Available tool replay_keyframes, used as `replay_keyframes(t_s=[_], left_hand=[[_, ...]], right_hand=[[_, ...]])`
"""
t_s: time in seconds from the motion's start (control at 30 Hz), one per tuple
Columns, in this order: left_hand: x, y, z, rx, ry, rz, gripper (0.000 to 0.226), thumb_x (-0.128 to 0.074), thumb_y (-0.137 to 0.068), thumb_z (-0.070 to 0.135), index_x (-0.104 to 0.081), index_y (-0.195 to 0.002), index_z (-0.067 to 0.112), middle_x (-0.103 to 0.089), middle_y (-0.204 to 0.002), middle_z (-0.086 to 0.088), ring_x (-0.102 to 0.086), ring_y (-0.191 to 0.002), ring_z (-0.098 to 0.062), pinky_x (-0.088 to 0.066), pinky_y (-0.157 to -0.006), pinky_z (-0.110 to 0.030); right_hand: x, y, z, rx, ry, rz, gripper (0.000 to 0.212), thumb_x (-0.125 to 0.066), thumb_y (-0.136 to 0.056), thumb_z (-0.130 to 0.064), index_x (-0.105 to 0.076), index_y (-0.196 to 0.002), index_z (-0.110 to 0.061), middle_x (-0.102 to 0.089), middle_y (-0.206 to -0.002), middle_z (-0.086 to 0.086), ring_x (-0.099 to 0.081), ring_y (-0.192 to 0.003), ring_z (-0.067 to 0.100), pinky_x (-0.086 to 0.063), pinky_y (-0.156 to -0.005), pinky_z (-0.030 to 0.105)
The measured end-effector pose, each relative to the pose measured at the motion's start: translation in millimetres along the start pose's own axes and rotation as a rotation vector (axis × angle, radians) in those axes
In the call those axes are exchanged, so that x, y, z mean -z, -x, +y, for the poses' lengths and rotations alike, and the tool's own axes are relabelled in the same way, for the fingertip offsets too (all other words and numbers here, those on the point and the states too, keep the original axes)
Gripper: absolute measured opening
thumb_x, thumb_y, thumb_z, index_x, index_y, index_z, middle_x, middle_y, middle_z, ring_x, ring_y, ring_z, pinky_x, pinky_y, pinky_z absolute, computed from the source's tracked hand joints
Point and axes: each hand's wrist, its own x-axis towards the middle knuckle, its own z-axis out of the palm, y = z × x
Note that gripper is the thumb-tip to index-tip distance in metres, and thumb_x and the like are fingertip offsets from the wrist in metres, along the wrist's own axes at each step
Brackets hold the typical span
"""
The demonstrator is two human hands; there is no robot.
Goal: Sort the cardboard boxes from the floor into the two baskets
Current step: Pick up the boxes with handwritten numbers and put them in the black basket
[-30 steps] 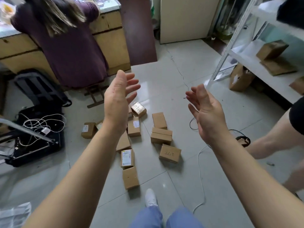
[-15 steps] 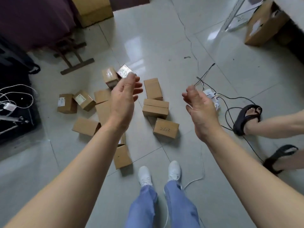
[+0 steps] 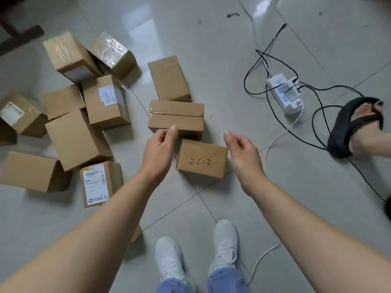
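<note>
Several cardboard boxes lie scattered on the grey tiled floor. The nearest one, marked "2613" (image 3: 202, 158), lies between my two hands. My left hand (image 3: 159, 150) hovers just left of it with fingers loosely curled and holds nothing. My right hand (image 3: 243, 154) hovers just right of it, relaxed and empty. Behind them lie a taped box (image 3: 176, 116) and a plain box (image 3: 169, 79). Further boxes with labels (image 3: 104, 101) (image 3: 96, 182) are piled at the left. No basket is in view.
A white power strip (image 3: 284, 94) with black and white cables lies on the floor at the right. Another person's sandalled foot (image 3: 357, 127) stands at the right edge. My white shoes (image 3: 196, 252) are at the bottom. A dark stool leg (image 3: 19, 37) shows top left.
My view has tilted down and moved closer to the boxes. Both hands have dropped lower and now flank the "2613" box, with fingers more curled than before.
</note>
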Motion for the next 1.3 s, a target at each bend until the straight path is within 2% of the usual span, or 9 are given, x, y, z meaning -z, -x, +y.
replay_keyframes(t_s=[0.2,0.37,0.43,0.53,0.63,0.77,0.87,1.1,1.3], left_hand=[[-51,-63,-97,0.123,-0.132,-0.066,0.048,-0.039,-0.098,0.048,-0.052,-0.124,0.010,-0.055,-0.111,0.001,-0.049,-0.098,-0.012,-0.037,-0.079,-0.024],[-76,-100,-153,0.326,-0.081,-0.101,0.085,-0.041,-0.084,0.068,-0.030,-0.145,0.010,-0.049,-0.136,-0.011,-0.054,-0.116,-0.028,-0.049,-0.096,-0.043],[-80,-111,-166,0.383,-0.061,-0.105,0.095,-0.040,-0.076,0.073,-0.028,-0.147,0.011,-0.045,-0.142,-0.012,-0.049,-0.125,-0.033,-0.044,-0.102,-0.050],[-84,-117,-166,0.412,-0.018,-0.109,0.079,-0.038,-0.086,0.068,-0.043,-0.137,0.008,-0.053,-0.132,-0.010,-0.053,-0.117,-0.031,-0.043,-0.103,-0.048],[-79,-110,-152,0.433,0.008,-0.074,0.069,-0.039,-0.091,0.062,-0.047,-0.134,0.009,-0.056,-0.127,-0.008,-0.055,-0.113,-0.027,-0.044,-0.102,-0.045],[-55,-81,-109,0.435,0.054,-0.051,0.057,-0.041,-0.093,0.058,-0.054,-0.124,0.012,-0.060,-0.121,-0.004,-0.058,-0.109,-0.023,-0.046,-0.099,-0.040],[-27,-56,-60,0.425,0.096,-0.050,0.049,-0.043,-0.092,0.058,-0.058,-0.113,0.017,-0.062,-0.120,-0.002,-0.058,-0.111,-0.022,-0.044,-0.102,-0.041],[63,9,106,0.277,0.176,-0.015,0.051,-0.043,-0.089,0.063,-0.067,-0.103,0.020,-0.069,-0.110,0.000,-0.062,-0.107,-0.022,-0.045,-0.101,-0.044],[157,93,255,0.112,0.251,0.198,0.046,-0.043,-0.094,0.054,-0.062,-0.101,0.013,-0.065,-0.108,-0.004,-0.060,-0.097,-0.018,-0.046,-0.082,-0.029]], right_hand=[[-23,-72,99,-0.225,0.035,0.022,0.072,-0.048,-0.089,-0.059,-0.034,-0.144,-0.014,-0.043,-0.143,0.002,-0.045,-0.124,0.019,-0.033,-0.087,0.028],[-38,-108,152,-0.404,-0.009,-0.031,0.074,-0.045,-0.086,-0.067,-0.041,-0.133,-0.011,-0.053,-0.127,0.003,-0.052,-0.106,0.019,-0.037,-0.077,0.026],[-46,-118,160,-0.436,-0.049,-0.060,0.084,-0.048,-0.076,-0.076,-0.045,-0.130,-0.012,-0.057,-0.124,0.002,-0.056,-0.107,0.020,-0.042,-0.086,0.030],[-53,-128,165,-0.455,-0.127,-0.090,0.111,-0.051,-0.043,-0.087,-0.051,-0.128,-0.016,-0.064,-0.120,0.003,-0.061,-0.107,0.022,-0.046,-0.100,0.041],[-54,-121,149,-0.436,-0.111,-0.096,0.104,-0.049,-0.049,-0.086,-0.053,-0.126,-0.016,-0.065,-0.116,0.003,-0.062,-0.106,0.024,-0.046,-0.100,0.043],[-43,-86,105,-0.431,-0.056,-0.072,0.102,-0.050,-0.049,-0.086,-0.053,-0.125,-0.017,-0.063,-0.120,0.001,-0.060,-0.108,0.023,-0.045,-0.101,0.042],[-28,-53,52,-0.387,-0.025,-0.065,0.083,-0.050,-0.071,-0.078,-0.052,-0.126,-0.016,-0.061,-0.120,0.001,-0.058,-0.110,0.023,-0.044,-0.100,0.040],[11,32,-128,-0.061,-0.048,-0.001,0.051,-0.056,-0.088,-0.054,-0.047,-0.116,-0.013,-0.059,-0.109,0.000,-0.058,-0.095,0.015,-0.046,-0.070,0.026],[26,139,-285,0.148,-0.116,-0.034,0.050,-0.060,-0.085,-0.054,-0.042,-0.115,-0.018,-0.059,-0.110,0.000,-0.060,-0.104,0.019,-0.050,-0.094,0.040]])
